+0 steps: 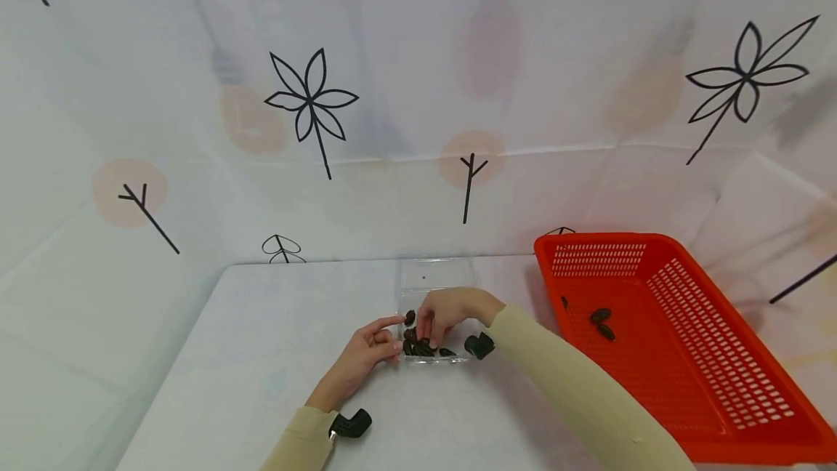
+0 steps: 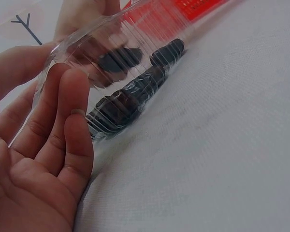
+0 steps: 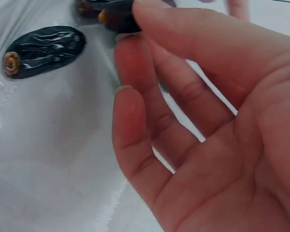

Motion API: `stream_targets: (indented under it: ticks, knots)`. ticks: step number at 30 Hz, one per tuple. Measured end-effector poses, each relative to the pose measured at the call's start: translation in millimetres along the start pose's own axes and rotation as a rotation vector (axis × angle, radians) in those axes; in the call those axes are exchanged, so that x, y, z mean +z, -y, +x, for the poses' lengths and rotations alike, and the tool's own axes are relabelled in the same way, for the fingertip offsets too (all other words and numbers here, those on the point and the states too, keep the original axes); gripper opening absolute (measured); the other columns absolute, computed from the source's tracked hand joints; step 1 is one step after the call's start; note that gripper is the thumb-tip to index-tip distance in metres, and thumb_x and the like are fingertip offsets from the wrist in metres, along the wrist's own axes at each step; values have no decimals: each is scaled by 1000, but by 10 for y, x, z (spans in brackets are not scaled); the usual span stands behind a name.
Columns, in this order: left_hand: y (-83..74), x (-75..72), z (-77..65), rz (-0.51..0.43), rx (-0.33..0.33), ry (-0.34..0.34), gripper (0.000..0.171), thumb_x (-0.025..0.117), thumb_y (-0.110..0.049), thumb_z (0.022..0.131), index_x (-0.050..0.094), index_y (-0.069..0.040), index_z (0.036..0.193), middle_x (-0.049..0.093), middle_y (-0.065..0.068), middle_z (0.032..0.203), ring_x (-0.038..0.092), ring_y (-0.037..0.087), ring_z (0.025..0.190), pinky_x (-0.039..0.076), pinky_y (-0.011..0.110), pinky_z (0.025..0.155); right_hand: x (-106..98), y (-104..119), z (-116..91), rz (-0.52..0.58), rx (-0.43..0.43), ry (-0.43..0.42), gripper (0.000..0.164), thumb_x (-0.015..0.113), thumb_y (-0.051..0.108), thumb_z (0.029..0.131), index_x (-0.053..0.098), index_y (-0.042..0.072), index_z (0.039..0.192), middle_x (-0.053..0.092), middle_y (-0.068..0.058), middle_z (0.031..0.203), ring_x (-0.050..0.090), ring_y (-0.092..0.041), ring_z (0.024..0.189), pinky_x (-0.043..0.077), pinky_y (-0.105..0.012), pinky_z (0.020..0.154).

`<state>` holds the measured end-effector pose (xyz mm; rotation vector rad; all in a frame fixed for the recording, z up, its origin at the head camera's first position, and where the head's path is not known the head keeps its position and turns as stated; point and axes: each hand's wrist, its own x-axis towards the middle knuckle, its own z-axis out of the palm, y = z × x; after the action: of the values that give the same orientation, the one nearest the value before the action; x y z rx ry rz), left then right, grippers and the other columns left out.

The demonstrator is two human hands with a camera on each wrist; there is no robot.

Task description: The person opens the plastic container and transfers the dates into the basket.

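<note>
A clear plastic container (image 1: 451, 360) with its lid folded back stands on the white table, with several dark, wrinkled dates (image 1: 418, 349) grouped at its left front. My left hand (image 1: 368, 351) holds the container's left side; the left wrist view shows curled fingers against the ribbed wall (image 2: 150, 29). Reaching inside from the right, my right hand (image 1: 445, 311) points its fingers down among the dates. In the right wrist view, its thumb and fingertips pinch one date (image 3: 120, 18), partly hidden by the thumb. Another date (image 3: 46, 50) lies apart on the container floor.
A red perforated plastic basket (image 1: 654, 355) stands at the right, with a few dates (image 1: 600, 315) in its left part. The white tabletop (image 1: 275, 340) extends left of the container. Behind hangs a white cloth (image 1: 405, 93) printed with leaves and twigs.
</note>
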<state>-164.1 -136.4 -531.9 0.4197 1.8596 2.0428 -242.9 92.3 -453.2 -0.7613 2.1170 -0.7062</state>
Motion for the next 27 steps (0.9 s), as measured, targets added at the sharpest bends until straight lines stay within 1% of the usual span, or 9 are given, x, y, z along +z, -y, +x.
stream_targets:
  ticks: [8,9,13,14,16,17,20,23,27]
  knots:
    - [6,-17,2,5,-7,0,54,68,-3,93,46,4,143,62,-2,85,64,12,74,53,27,73,-120,10,-143,154,-89,-44,19,74,-2,82,75,7,99,71,-2,91,64,-14,82,55,-35,76]
    - [3,-17,1,4,-4,1,54,67,-3,94,46,4,143,62,-2,85,64,12,73,53,27,73,-135,9,-170,168,-99,-50,19,74,-2,83,74,6,100,71,-3,92,65,-14,83,56,-36,77]
    - [-5,-18,-1,12,-16,-4,54,68,-3,93,47,3,143,62,-1,85,63,12,73,53,27,73,-222,14,-327,205,-110,-75,18,74,1,84,73,5,102,71,-4,93,65,-16,84,55,-45,82]
    - [-4,-18,0,12,-16,-5,55,68,-3,93,47,3,143,62,-1,85,63,13,73,53,28,73,-250,13,-375,207,-109,-83,18,73,2,85,73,5,103,71,-5,94,65,-17,84,55,-45,82]
    - [5,-15,4,12,-22,-8,55,69,-4,93,48,2,143,62,-1,85,63,13,73,53,28,74,-307,-13,-484,211,-104,-110,17,73,5,86,73,7,103,70,-4,96,65,-20,86,54,-46,83]
    - [12,-11,7,9,-23,-9,55,69,-4,93,48,1,143,62,-2,85,63,13,73,53,28,74,-337,-37,-539,210,-105,-127,17,73,6,86,73,8,103,70,-3,96,65,-21,88,55,-44,82]
    - [25,1,13,-4,-17,-7,56,69,-3,92,48,1,143,62,-2,85,64,13,73,53,27,74,-438,-132,-750,217,-133,-183,19,73,9,88,72,7,107,69,-4,101,64,-23,94,54,-38,84]
    - [27,9,15,-7,-19,-8,56,70,-4,92,48,0,144,62,-2,85,64,13,74,53,27,74,-531,-252,-999,251,-154,-243,21,73,10,89,70,4,109,68,-7,103,65,-25,98,52,-39,88]
    - [25,4,12,11,-19,-11,55,69,-4,92,49,0,143,62,-1,84,63,13,74,53,27,74,-615,-403,-1338,288,-124,-333,22,72,12,90,69,3,110,70,-10,103,67,-28,98,51,-40,89]
